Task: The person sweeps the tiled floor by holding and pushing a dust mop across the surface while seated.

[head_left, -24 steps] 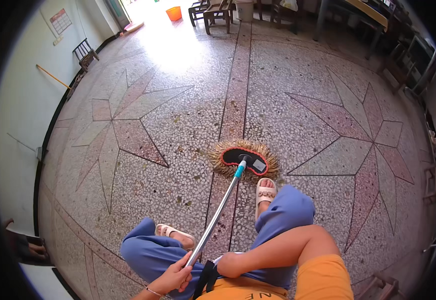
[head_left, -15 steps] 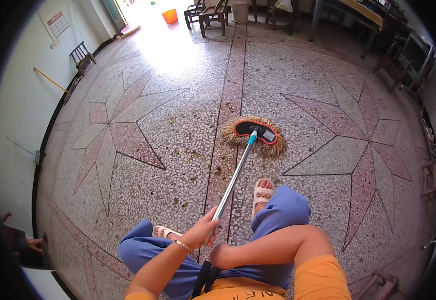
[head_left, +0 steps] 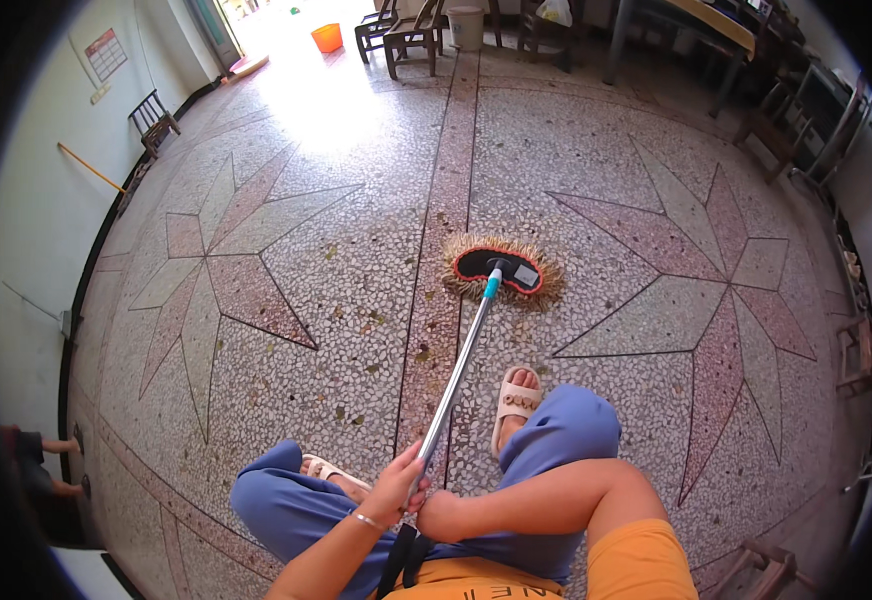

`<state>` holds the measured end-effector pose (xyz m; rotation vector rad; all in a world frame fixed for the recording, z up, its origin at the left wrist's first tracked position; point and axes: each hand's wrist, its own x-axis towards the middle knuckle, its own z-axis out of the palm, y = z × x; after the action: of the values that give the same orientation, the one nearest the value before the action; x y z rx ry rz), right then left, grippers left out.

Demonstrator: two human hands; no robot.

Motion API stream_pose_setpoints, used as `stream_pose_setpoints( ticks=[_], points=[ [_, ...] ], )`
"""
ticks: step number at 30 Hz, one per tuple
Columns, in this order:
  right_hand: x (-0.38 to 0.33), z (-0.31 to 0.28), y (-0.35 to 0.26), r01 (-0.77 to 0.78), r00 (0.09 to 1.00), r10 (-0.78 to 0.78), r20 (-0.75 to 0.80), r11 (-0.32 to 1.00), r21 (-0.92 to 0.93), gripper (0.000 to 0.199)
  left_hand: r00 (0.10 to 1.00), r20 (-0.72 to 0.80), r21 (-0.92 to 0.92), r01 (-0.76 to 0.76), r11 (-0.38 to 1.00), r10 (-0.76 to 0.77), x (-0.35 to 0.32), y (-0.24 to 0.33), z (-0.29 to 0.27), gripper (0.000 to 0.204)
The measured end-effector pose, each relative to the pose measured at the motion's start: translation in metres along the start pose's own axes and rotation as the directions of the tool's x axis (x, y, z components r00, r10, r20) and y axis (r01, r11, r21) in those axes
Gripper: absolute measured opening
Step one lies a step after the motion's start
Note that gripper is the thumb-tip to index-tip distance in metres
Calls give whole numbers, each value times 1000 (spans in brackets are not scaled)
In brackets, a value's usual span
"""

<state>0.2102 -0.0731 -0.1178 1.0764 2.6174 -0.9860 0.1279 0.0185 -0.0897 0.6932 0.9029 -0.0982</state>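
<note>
Left hand (head_left: 396,490) clamped around the near end of the mop handle (head_left: 456,370), right hand (head_left: 438,515) closed just beside it, steadying. Shaft slanted far-right for reach, fringed mop head (head_left: 501,270) flat on terrazzo floor (head_left: 286,260).

A big communal hall, perhaps a dining or meeting room rather than a private home. The terrazzo floor (head_left: 356,250) is wide and inlaid with large star patterns. Wooden chairs (head_left: 396,35) and a long bench (head_left: 686,25) stand along the far side, another chair (head_left: 153,118) sits by the pale wall, and a notice (head_left: 106,53) hangs there. An orange bucket (head_left: 327,37) stands by the sunlit doorway.
</note>
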Motion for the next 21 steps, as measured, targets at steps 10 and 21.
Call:
stream_pose_setpoints(
  ticks=[10, 21],
  points=[
    [-10, -10, 2, -110, 993, 105, 52, 986, 123, 15, 989, -95, -163, 99, 982, -115, -115, -12, 2, 49],
    [-20, -6, 23, -195, 974, 210, -83, 968, 157, 16, 999, -15, -248, -33, 968, 30, 66, 115, 51, 10]
  ],
)
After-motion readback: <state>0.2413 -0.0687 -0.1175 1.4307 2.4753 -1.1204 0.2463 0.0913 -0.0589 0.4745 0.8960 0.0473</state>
